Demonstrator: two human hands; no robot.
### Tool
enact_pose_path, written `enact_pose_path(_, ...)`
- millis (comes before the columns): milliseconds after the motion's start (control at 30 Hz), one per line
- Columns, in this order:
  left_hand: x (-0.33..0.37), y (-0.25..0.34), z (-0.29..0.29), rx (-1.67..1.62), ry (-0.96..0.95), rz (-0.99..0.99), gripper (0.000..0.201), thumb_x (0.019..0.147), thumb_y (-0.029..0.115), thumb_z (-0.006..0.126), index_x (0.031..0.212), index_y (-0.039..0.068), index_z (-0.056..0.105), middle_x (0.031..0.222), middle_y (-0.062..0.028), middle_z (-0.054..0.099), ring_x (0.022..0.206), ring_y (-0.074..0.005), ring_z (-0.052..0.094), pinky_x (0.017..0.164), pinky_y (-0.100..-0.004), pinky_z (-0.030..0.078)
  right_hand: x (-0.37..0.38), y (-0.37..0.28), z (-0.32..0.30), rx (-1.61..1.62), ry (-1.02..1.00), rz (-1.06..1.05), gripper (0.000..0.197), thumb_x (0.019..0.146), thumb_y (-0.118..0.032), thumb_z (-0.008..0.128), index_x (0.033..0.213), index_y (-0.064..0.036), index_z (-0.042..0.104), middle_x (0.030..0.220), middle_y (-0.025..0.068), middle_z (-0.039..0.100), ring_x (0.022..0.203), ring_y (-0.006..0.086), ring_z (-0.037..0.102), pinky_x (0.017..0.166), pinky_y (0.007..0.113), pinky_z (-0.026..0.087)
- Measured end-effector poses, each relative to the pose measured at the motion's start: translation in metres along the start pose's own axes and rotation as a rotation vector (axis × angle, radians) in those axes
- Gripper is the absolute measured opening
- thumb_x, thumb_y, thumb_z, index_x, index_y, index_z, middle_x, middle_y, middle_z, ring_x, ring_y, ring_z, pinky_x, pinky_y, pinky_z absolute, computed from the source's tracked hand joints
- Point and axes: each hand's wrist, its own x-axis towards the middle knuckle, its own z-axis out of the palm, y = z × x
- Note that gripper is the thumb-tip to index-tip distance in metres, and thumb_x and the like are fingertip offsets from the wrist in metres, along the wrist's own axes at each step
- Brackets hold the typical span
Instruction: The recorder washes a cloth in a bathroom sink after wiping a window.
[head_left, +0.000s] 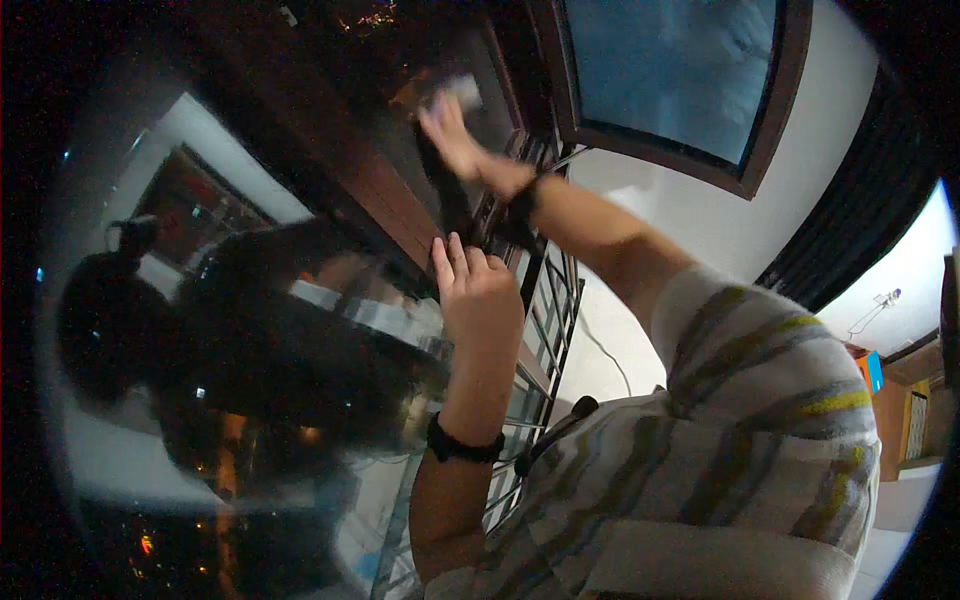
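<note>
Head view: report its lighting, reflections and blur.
Head view: dim indoor light; the dark window pane mirrors the person's silhouette and city lights; the right hand, raised with a pale cloth, is motion-blurred; the left hand is sharper; fisheye bends the frame edges.

Both hands [470,215] raised, fingers extended

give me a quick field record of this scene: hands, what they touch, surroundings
setting: night window pane with dim reflections, metal grille below
left hand: raised, fingers resting by the dark wooden frame
right hand: stretched up, pressing a pale cloth to the glass
wrists: a dark band on each
clothing: striped shirt
</note>
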Motion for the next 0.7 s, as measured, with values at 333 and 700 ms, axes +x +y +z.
enact_pose_path(333, 0.012, 0.003, -0.020, -0.026, -0.024, 0.007, 0.017, 0.067, 0.006, 0.051, 0.074, -0.004, 0.062, 0.084, -0.0193, 0.057, 0.102, -0.0335, 0.048, 0.100, -0.0441, 0.022, 0.074, -0.060, -0.022, 0.337, -0.100, 0.246, 0.055, 0.089, -0.041, 0.033, 0.126, -0.0010, 0.024, 0.131, 0.0159, 0.024, 0.122, 0.0279, 0.023, 0.099, 0.036, 0.021)
enact_pose_path(700, -0.010, -0.004, -0.017, 0.000, -0.005, -0.037, 0.014, 0.069, 0.008, 0.051, 0.075, -0.001, 0.060, 0.083, -0.0160, 0.057, 0.105, -0.0319, 0.047, 0.099, -0.0467, 0.022, 0.029, -0.060, -0.009, 0.108, -0.138, -0.256, 0.066, 0.087, -0.038, 0.038, 0.132, 0.0030, 0.012, 0.139, 0.0225, 0.005, 0.129, 0.0334, 0.001, 0.105, 0.039, 0.005)
